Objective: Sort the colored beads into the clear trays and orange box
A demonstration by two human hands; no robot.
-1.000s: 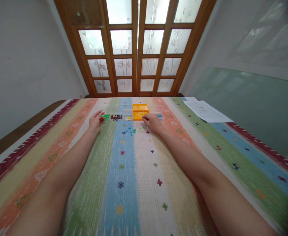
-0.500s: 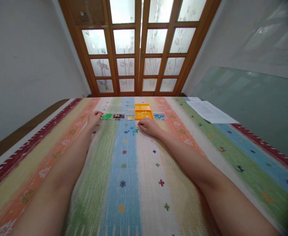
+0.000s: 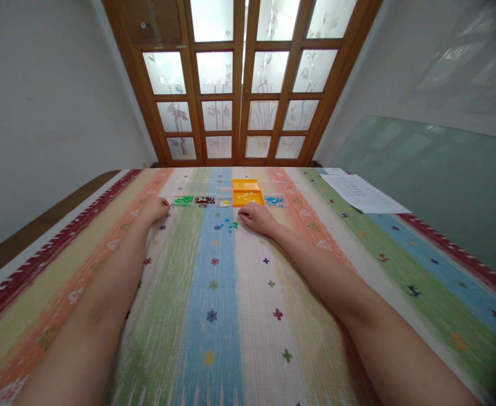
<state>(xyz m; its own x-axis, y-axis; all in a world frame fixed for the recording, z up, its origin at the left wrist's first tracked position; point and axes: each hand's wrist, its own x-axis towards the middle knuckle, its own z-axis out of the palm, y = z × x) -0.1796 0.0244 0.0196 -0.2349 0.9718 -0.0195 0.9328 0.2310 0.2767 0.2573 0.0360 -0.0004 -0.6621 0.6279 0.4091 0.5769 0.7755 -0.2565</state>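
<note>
My left hand rests on the cloth just left of a clear box of green beads, with its fingers curled together; anything between them is too small to make out. In front of an open orange box holding small white pieces lies my right hand. Its fingers are bent and closed, and whatever they may hold is hidden. Loose blue and green beads are scattered on the cloth just left of its fingertips. Between the green and orange boxes are dark red beads and a few yellow pieces.
Blue beads fill a clear box right of the orange one. A striped tablecloth covers the table. White printed sheets lie at the far right. Wooden doors with frosted panes stand beyond the table.
My left hand has drawn back leftward and slightly nearer, away from the edge of the green-bead box. My right hand and the loose beads look unmoved.
</note>
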